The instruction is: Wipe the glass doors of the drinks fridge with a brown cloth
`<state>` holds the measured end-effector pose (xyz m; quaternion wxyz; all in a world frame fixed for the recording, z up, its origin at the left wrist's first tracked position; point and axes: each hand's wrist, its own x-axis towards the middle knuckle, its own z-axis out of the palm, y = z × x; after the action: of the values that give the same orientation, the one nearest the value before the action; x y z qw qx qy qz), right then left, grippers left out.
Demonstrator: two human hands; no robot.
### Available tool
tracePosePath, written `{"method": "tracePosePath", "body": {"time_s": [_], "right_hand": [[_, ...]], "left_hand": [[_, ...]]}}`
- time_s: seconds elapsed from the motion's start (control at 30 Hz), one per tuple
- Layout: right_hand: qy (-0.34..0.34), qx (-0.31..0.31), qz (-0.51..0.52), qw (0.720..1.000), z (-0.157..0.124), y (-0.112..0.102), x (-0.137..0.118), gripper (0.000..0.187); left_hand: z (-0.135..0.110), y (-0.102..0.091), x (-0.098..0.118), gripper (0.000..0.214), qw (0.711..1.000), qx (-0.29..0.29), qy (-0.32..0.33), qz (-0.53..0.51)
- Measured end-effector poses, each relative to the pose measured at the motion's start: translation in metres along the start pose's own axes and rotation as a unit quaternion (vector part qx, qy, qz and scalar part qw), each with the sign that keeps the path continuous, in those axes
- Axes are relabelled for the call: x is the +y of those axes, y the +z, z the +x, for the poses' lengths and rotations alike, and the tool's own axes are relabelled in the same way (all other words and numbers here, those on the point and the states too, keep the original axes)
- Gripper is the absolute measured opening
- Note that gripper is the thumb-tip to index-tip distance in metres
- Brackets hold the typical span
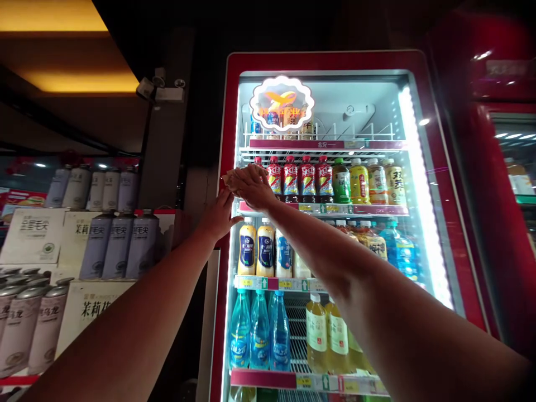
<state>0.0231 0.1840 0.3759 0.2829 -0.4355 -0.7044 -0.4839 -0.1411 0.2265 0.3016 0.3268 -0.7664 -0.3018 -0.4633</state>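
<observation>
A red-framed drinks fridge with a glass door stands in front of me. My right hand is up at the left side of the door, pressing a crumpled tan cloth to it. The cloth is mostly covered by the fingers, so its exact kind is unclear. Just below and left of it, my left hand lies against the door's left frame, fingers stretched up and thumb spread out to the right. Behind the glass, red-labelled tea bottles stand near my right hand.
On the left, grey-purple cans stand on white boxes. Lower fridge shelves hold blue bottles and pale green drinks. A round lit sign is at the top of the door. Another fridge stands at right.
</observation>
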Motion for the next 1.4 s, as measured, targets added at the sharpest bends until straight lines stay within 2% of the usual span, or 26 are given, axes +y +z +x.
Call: {"method": "tracePosePath", "body": {"time_s": [0.17,0.23,0.33,0.4,0.53,0.57,0.6,0.73,0.77,0.83,0.93,0.97,1.07,1.13,1.2,1.33,1.4], "right_hand": [[0.128,0.04,0.035,0.99,0.022,0.005,-0.015,0.062],[0.098,0.014,0.042,0.994,0.026,0.007,-0.025,0.062],[-0.027,-0.032,0.029,0.999,0.024,0.003,-0.03,0.057],[-0.05,-0.031,0.02,0.998,0.023,-0.002,-0.026,0.055],[0.105,0.022,0.027,0.994,0.019,-0.005,-0.02,0.059],[0.117,0.022,0.028,0.992,0.016,-0.003,-0.02,0.06],[0.1,0.014,0.026,0.995,0.013,-0.001,-0.021,0.06],[-0.053,-0.052,0.011,0.997,-0.006,0.0,-0.02,0.055],[-0.062,-0.055,0.008,0.996,-0.009,-0.001,-0.018,0.054],[-0.011,-0.039,0.007,0.999,-0.014,-0.004,-0.016,0.054],[0.123,0.004,0.013,0.992,-0.017,-0.002,-0.024,0.057],[0.128,0.004,0.014,0.992,-0.019,0.0,-0.029,0.058],[0.018,-0.033,0.006,0.999,-0.025,0.005,-0.039,0.059],[-0.045,-0.054,-0.003,0.998,-0.028,0.004,-0.037,0.057],[-0.012,-0.052,-0.004,0.999,-0.031,0.002,-0.03,0.055],[0.18,0.021,-0.014,0.983,-0.038,0.004,-0.023,0.059],[0.186,0.03,-0.023,0.982,-0.045,0.008,-0.022,0.06]], "left_hand": [[-0.008,-0.006,0.011,0.068,0.998,0.007,-0.046,0.047],[-0.009,-0.01,0.016,0.062,0.995,-0.008,-0.064,0.073],[-0.01,-0.019,0.021,0.056,0.992,-0.026,-0.08,0.098],[-0.01,-0.024,0.023,0.053,0.991,-0.036,-0.08,0.104],[-0.011,-0.03,0.026,0.044,0.99,-0.057,-0.074,0.102],[-0.011,-0.031,0.027,0.043,0.99,-0.061,-0.075,0.1],[-0.01,-0.032,0.027,0.042,0.99,-0.065,-0.074,0.098],[-0.01,-0.034,0.029,0.038,0.989,-0.077,-0.088,0.089],[-0.011,-0.034,0.029,0.037,0.988,-0.082,-0.094,0.087],[-0.012,-0.034,0.029,0.036,0.987,-0.09,-0.103,0.086],[-0.015,-0.033,0.029,0.035,0.985,-0.097,-0.111,0.085],[-0.015,-0.033,0.029,0.035,0.985,-0.099,-0.115,0.084],[-0.015,-0.034,0.03,0.038,0.983,-0.103,-0.128,0.083],[-0.015,-0.036,0.031,0.039,0.982,-0.106,-0.133,0.083],[-0.016,-0.038,0.032,0.037,0.981,-0.111,-0.132,0.083],[-0.017,-0.04,0.032,0.038,0.982,-0.117,-0.123,0.084],[-0.016,-0.041,0.031,0.04,0.982,-0.116,-0.12,0.093]]}}
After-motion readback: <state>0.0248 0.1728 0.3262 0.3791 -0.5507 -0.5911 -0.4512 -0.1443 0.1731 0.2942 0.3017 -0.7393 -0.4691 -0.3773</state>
